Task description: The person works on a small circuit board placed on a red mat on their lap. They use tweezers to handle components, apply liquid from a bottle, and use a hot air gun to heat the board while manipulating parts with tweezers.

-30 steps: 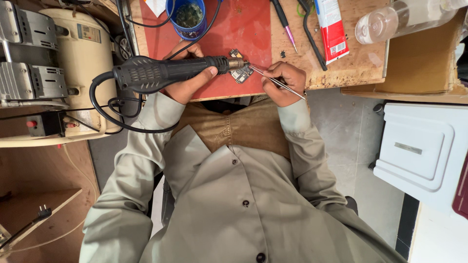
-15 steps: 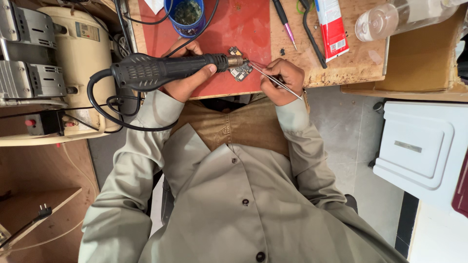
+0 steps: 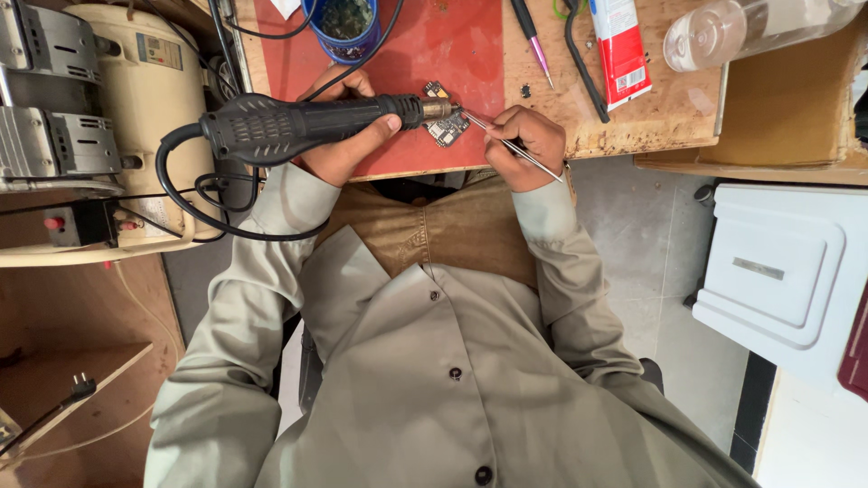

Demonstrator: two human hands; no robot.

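My left hand (image 3: 344,145) grips the black handle of a hot-air soldering tool (image 3: 289,126). Its metal nozzle (image 3: 440,108) points right, just over a small dark circuit board (image 3: 446,131). The board lies on a red mat (image 3: 434,54) near the desk's front edge. My right hand (image 3: 529,140) holds thin metal tweezers (image 3: 515,146), and their tip touches the board's right side beside the nozzle. The tool's black cable (image 3: 194,203) loops down to the left of my sleeve.
A blue cup (image 3: 344,23) of small parts stands at the back of the mat. On the wooden desk (image 3: 678,108) lie a pink-tipped tool (image 3: 532,36), a red-and-white tube (image 3: 619,50) and a clear bottle (image 3: 741,27). A beige machine (image 3: 145,99) stands left, a white box (image 3: 782,271) right.
Both hands keep the nozzle and the tweezers at the board. Only a slight shift of the hands and the view shows.
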